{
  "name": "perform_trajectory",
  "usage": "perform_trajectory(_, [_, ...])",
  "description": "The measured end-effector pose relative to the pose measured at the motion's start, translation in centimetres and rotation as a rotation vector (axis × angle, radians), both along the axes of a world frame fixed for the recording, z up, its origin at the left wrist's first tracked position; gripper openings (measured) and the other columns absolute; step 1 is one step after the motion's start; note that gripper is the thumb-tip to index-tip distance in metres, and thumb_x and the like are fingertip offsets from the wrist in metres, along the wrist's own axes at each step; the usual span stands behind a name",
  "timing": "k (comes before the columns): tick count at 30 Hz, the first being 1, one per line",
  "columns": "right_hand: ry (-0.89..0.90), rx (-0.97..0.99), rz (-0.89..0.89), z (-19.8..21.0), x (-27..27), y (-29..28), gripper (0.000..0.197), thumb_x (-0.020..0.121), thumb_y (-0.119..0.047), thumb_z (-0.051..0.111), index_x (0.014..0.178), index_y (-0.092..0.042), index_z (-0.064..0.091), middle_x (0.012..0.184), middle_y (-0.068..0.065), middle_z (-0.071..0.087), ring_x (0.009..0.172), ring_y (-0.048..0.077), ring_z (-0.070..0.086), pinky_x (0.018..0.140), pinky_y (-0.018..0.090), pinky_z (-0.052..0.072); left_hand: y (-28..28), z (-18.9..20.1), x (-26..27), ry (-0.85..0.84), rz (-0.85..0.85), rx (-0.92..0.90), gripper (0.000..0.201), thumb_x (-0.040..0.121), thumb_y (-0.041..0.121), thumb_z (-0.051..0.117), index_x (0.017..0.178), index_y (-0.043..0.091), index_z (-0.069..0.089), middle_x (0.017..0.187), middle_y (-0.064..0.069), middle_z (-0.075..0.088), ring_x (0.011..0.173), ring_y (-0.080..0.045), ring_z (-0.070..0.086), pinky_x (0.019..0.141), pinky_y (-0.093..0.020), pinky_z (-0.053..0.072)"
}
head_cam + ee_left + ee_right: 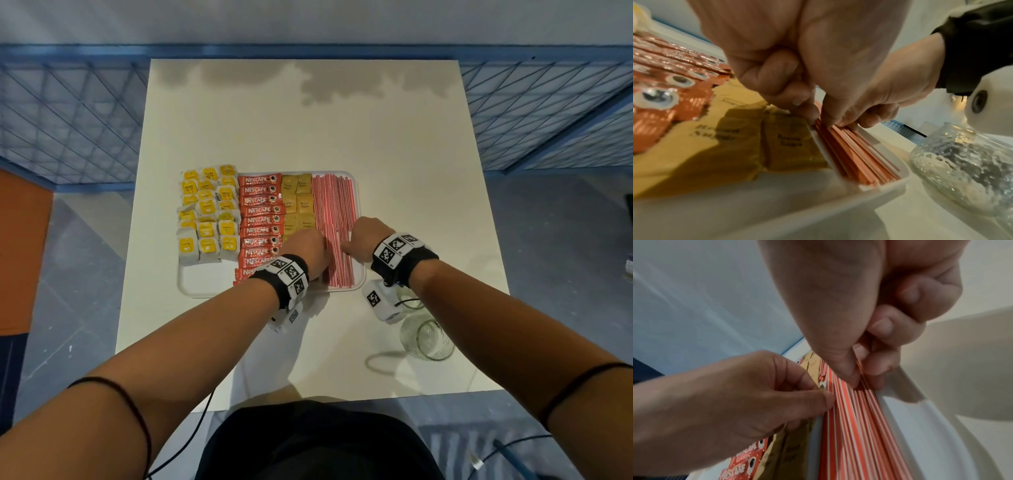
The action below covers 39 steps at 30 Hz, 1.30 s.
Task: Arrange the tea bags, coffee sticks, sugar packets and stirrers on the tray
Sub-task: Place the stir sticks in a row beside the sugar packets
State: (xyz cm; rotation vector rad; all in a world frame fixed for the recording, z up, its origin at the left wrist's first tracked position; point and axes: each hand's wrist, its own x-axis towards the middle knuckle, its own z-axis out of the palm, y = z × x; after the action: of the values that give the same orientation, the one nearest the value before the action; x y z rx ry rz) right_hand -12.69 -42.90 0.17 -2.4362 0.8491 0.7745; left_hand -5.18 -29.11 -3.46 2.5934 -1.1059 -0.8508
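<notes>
A: Nearest item, near right corner of the surface (394,144)?
B: One clear glass jar (428,339), lying on its side, apart from the tray.

A: Next, the hands?
B: Left hand (306,251), fingers curled, tips pressed against the left edge of the stirrers (337,219), beside the sugar packets. Right hand (366,238), fingers curled, thumb and fingertips pinching into the stirrers near the tray's right rim. Both hands sit over the near half of the stirrer bundle, close together, not touching each other.

A: The tray?
B: One white tray (205,286), toward the near-left part of the surface; its near-left corner is bare.

A: Contents, right to left?
B: Stirrers, red and white striped, laid lengthwise along the tray's right side. Sugar packets (298,205), brown, in two columns just left of them. Coffee sticks (260,219), red, stacked crosswise in one overlapping column from near edge to far edge. Tea bags (207,216), yellow and white, in three columns on the tray's left side, overlapping, reaching its far-left corner.

A: Farther back?
B: Bare surface with a grey shadow (308,82) along its far edge.
</notes>
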Motion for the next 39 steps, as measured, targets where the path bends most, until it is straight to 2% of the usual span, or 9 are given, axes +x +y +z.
perform_trajectory(3, [0.004, 0.005, 0.003, -0.2, -0.1, -0.3, 0.036, 0.096, -0.032, 0.064, 0.067, -0.014, 0.051, 0.065, 0.002, 0.057, 0.057, 0.019, 0.056, 0.048, 0.026, 0.038, 0.2, -0.4, 0.4, 0.012, 0.012, -0.002, 0.035, 0.099, 0.034, 0.051, 0.079, 0.014, 0.071, 0.069, -0.002, 0.062, 0.063, -0.021, 0.062, 0.064, -0.033, 0.057])
perform_trajectory(5, [0.001, -0.007, 0.005, -0.3, -0.3, -0.3, 0.035, 0.097, -0.035, 0.064, 0.069, -0.016, 0.051, 0.068, 0.001, 0.058, 0.057, 0.017, 0.056, 0.049, 0.027, 0.039, 0.4, -0.5, 0.7, 0.015, -0.004, 0.001, 0.036, 0.099, 0.036, 0.051, 0.082, 0.014, 0.073, 0.072, -0.001, 0.063, 0.065, -0.021, 0.062, 0.063, -0.032, 0.055])
perform_trajectory(11, [-0.008, -0.013, 0.005, -0.1, -0.8, -0.7, 0.035, 0.096, -0.033, 0.066, 0.068, -0.018, 0.050, 0.066, -0.001, 0.055, 0.056, 0.017, 0.055, 0.050, 0.025, 0.038, 0.8, -0.5, 0.9, -0.004, -0.058, -0.007, 0.035, 0.102, 0.036, 0.051, 0.088, 0.015, 0.076, 0.084, -0.003, 0.069, 0.075, -0.023, 0.064, 0.074, -0.035, 0.057])
perform_trajectory(15, [0.012, -0.059, -0.006, -0.2, -0.7, -0.5, 0.026, 0.092, -0.023, 0.063, 0.069, -0.017, 0.052, 0.068, 0.000, 0.058, 0.059, 0.018, 0.057, 0.052, 0.026, 0.042, 0.7, -0.6, 0.6, -0.003, -0.061, -0.002, 0.036, 0.101, 0.034, 0.049, 0.085, 0.015, 0.076, 0.077, -0.003, 0.068, 0.072, -0.023, 0.065, 0.068, -0.033, 0.057])
perform_trajectory(24, [-0.002, -0.088, -0.010, -0.1, -0.5, -0.5, 0.023, 0.093, -0.019, 0.058, 0.071, -0.016, 0.054, 0.072, 0.002, 0.061, 0.060, 0.018, 0.058, 0.051, 0.025, 0.041, 0.2, -0.9, 0.4, 0.032, 0.013, 0.031, 0.039, 0.098, 0.036, 0.051, 0.069, 0.014, 0.065, 0.063, -0.002, 0.059, 0.060, -0.021, 0.060, 0.052, -0.027, 0.041])
perform_trajectory(30, [-0.091, 0.002, -0.002, -0.2, -0.4, 0.2, 0.023, 0.091, -0.033, 0.069, 0.082, -0.012, 0.066, 0.080, 0.003, 0.069, 0.074, 0.021, 0.067, 0.064, 0.030, 0.054, 0.1, -0.9, 0.7, 0.034, 0.031, 0.032, 0.035, 0.096, 0.039, 0.055, 0.073, 0.016, 0.067, 0.065, -0.001, 0.061, 0.062, -0.019, 0.060, 0.055, -0.028, 0.045])
perform_trajectory(34, [-0.087, -0.014, 0.007, -0.3, -0.2, 0.5, 0.021, 0.092, -0.029, 0.067, 0.078, -0.015, 0.061, 0.077, 0.002, 0.065, 0.072, 0.022, 0.066, 0.058, 0.027, 0.049, 0.2, -0.4, 0.7, 0.043, 0.033, 0.024, 0.037, 0.096, 0.038, 0.055, 0.066, 0.016, 0.060, 0.063, -0.001, 0.057, 0.060, -0.020, 0.058, 0.053, -0.029, 0.042])
perform_trajectory(36, [-0.089, -0.014, -0.001, -0.3, -0.2, 0.5, 0.023, 0.092, -0.030, 0.067, 0.076, -0.015, 0.060, 0.075, 0.002, 0.065, 0.071, 0.022, 0.066, 0.059, 0.029, 0.051, 0.3, -0.1, 0.7, 0.042, 0.028, 0.016, 0.040, 0.097, 0.036, 0.055, 0.061, 0.018, 0.055, 0.063, -0.002, 0.056, 0.062, -0.022, 0.059, 0.057, -0.031, 0.049])
perform_trajectory(39, [-0.105, -0.006, 0.004, -0.2, -0.2, 0.5, 0.026, 0.093, -0.037, 0.068, 0.084, -0.012, 0.066, 0.080, 0.004, 0.068, 0.074, 0.022, 0.068, 0.068, 0.035, 0.058, 0.5, 0.4, 0.5, 0.032, 0.016, 0.009, 0.039, 0.098, 0.036, 0.054, 0.062, 0.019, 0.055, 0.068, -0.003, 0.059, 0.068, -0.024, 0.062, 0.066, -0.035, 0.056])
